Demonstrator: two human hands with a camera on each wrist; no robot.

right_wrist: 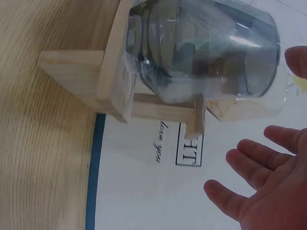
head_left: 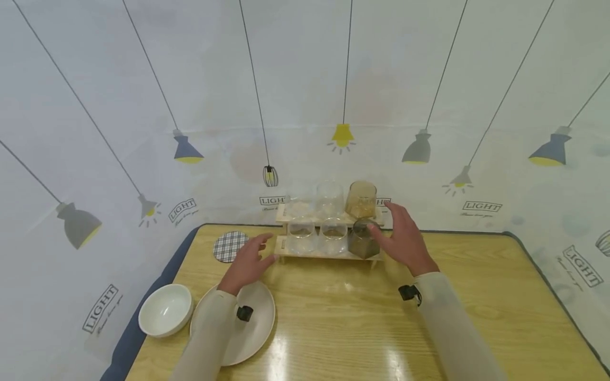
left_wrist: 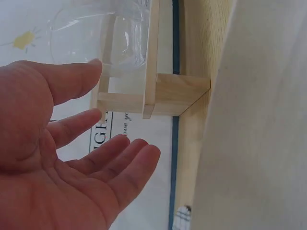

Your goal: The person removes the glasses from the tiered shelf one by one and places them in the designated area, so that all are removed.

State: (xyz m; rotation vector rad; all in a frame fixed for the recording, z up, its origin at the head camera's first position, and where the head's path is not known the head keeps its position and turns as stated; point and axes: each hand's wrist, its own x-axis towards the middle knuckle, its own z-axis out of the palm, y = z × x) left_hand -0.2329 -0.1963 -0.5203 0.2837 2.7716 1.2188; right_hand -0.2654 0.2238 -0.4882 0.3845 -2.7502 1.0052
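A two-tier wooden rack [head_left: 329,255] bears several glasses near the back of the table. Clear glasses [head_left: 301,238] fill its left and middle places. At the right, an amber glass [head_left: 362,198] stands on the upper tier and a smoky grey glass [head_left: 363,243] on the lower one. My left hand [head_left: 249,263] is just off the rack's left end, fingers spread and holding nothing. By the right end, my right hand [head_left: 405,241] is also empty, its thumb overlapping the grey glass in the head view. The right wrist view shows a gap between fingers and grey glass [right_wrist: 206,50].
A checked round coaster [head_left: 231,246] lies left of the rack. Nearer me are a white bowl [head_left: 166,311] and a plate [head_left: 259,323], partly beneath my left forearm. A lamp-patterned white sheet [head_left: 305,95] rises behind the table [head_left: 343,328].
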